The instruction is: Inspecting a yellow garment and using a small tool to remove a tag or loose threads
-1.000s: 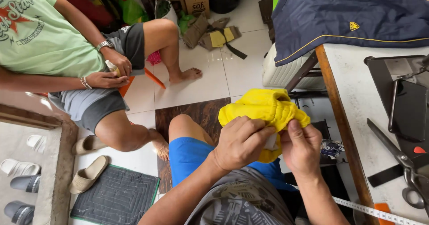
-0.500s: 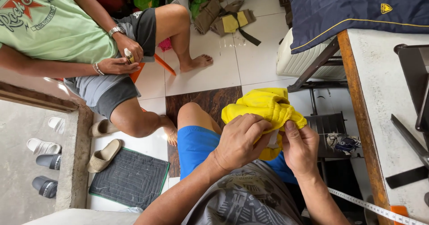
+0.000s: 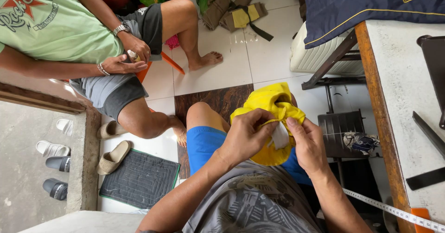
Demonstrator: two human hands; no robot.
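Note:
I hold a bunched yellow garment (image 3: 269,104) over my lap, above my blue shorts (image 3: 204,142). My left hand (image 3: 245,135) pinches the cloth's edge next to a small white tag (image 3: 280,135). My right hand (image 3: 307,142) grips the garment on the tag's other side, thumb by the tag. Both hands are closed on the fabric.
Another person in a green shirt (image 3: 55,24) sits on the left, hands together on a small object. A white table (image 3: 408,122) with a wooden edge stands on the right, with a tape measure (image 3: 394,210) and dark blue cloth (image 3: 371,6). A doormat (image 3: 139,179) and sandals (image 3: 111,156) lie lower left.
The view has shifted. My fingers have worked along the yellow garment and the white tag now shows between my hands. The seated person's hands stay together.

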